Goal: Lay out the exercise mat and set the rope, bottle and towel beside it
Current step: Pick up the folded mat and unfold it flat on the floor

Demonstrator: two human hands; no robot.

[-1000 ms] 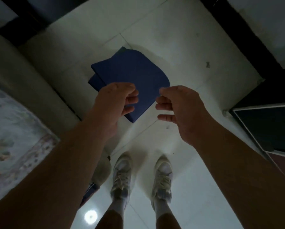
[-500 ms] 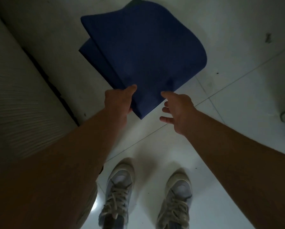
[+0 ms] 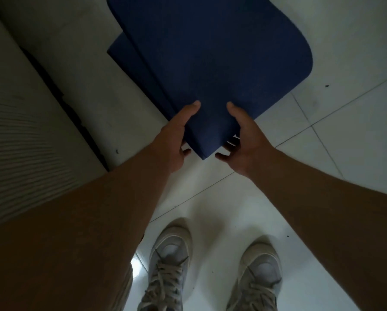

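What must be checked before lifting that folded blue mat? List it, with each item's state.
1. Left hand grip on the mat corner, thumb on top: ok.
2. Right hand grip on the same corner: ok.
3. Mat laid out: not ok, it lies folded in layers on the floor.
4. Shoes off the mat: ok.
5. Room to unfold: cannot tell, the frame cuts the floor off.
6. Rope, bottle, towel at hand: cannot tell, none in view.

The exercise mat runs off the top edge of the picture, its far end unseen. Its near corner hides most fingers of the left hand and right hand — only thumbs lie on top. The lower folds are mostly covered.
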